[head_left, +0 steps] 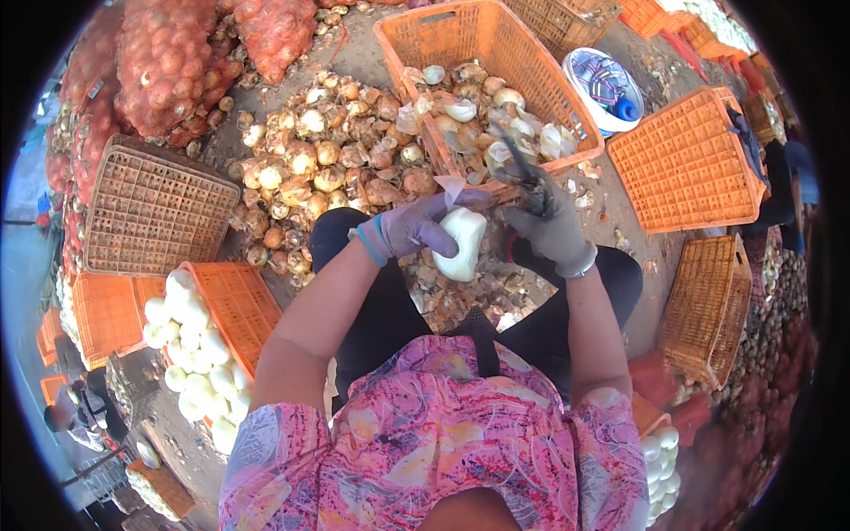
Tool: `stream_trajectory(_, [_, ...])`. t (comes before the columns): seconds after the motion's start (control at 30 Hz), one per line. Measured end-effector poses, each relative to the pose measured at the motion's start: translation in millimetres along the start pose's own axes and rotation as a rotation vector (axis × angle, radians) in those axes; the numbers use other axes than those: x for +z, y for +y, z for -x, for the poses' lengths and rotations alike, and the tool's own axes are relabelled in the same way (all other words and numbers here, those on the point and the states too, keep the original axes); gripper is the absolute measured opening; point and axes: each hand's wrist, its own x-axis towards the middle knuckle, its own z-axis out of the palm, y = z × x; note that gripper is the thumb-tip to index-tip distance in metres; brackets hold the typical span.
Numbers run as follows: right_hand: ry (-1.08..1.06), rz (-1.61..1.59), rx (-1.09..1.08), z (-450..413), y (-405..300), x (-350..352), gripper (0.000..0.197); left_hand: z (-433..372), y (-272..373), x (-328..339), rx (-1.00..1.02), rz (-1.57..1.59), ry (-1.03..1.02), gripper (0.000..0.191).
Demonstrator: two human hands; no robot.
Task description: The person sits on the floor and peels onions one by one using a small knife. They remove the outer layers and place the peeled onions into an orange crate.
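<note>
My left hand (425,229), in a purple glove, holds a peeled white onion (461,244) above the ground between my knees. A piece of thin skin stands up by its top. My right hand (548,229), in a grey glove, is just right of the onion, closed on a dark tool, perhaps a knife, whose thin blade (512,147) points up and away. Beyond both hands an orange plastic crate (544,73) holds onion skins and some onions. A heap of unpeeled onions (332,166) lies left of that crate.
Red mesh sacks of onions (166,66) stand at upper left. An upturned brown crate (156,206) and an orange crate of peeled onions (239,305) are at left. A white bucket (604,126) and an orange crate (690,162) are at right. A person (76,411) is at far left.
</note>
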Motion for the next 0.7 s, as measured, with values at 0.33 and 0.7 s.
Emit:
stream_trajectory(0.33, [-0.228, -0.562, 0.294, 0.8, 8.2, -4.4, 0.049, -20.7, 13.1, 3.8, -0.201, 0.442, 0.156, 0.063])
stream_trajectory(0.7, [-0.307, -0.719, 0.454, 56.1, 49.6, 39.8, 0.054, 21.2, -51.5, 70.9, -0.219, 0.727, 0.252, 0.044])
